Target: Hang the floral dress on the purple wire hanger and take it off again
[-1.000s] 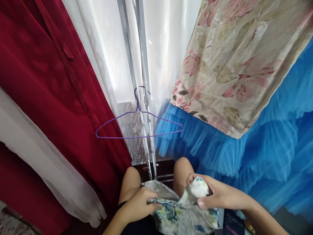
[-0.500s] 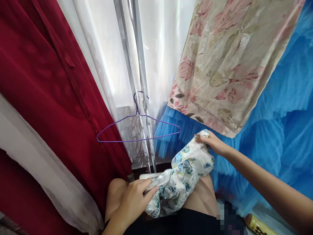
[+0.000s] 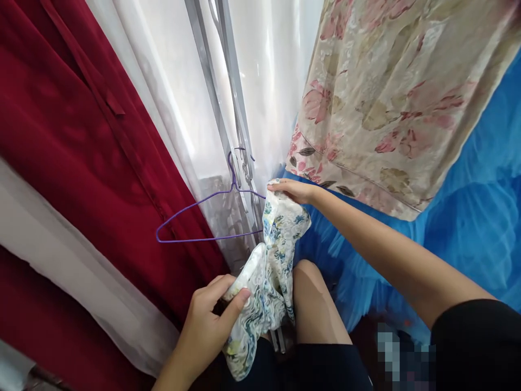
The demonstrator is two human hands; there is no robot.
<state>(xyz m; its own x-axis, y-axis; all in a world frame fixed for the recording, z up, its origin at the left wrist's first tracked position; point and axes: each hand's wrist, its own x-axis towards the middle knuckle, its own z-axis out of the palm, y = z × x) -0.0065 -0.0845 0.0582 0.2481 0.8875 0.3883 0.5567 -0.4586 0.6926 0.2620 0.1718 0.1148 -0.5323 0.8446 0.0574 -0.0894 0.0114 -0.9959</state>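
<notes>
A white cloth with a blue and green flower print [image 3: 273, 255] hangs stretched between my two hands. My right hand [image 3: 291, 190] pinches its top edge and holds it against the right arm of a purple wire hanger [image 3: 195, 220]. The hanger's hook sits on a metal rail [image 3: 240, 157] in front of a sheer white curtain. Lower down, my left hand [image 3: 214, 317] grips the bunched bottom of the cloth above my knees. The hanger's right end is hidden behind the cloth.
A dark red garment [image 3: 81, 152] hangs at the left with a white sheer layer [image 3: 61, 260] over it. At the upper right hangs a beige floral fabric [image 3: 386, 98], with blue tulle [image 3: 468, 228] behind and below it. My knee [image 3: 311, 304] is under the cloth.
My right hand has lifted the cloth's top edge up and left, from my lap to the hanger. The cloth now hangs long, and my left hand still grips its lower end.
</notes>
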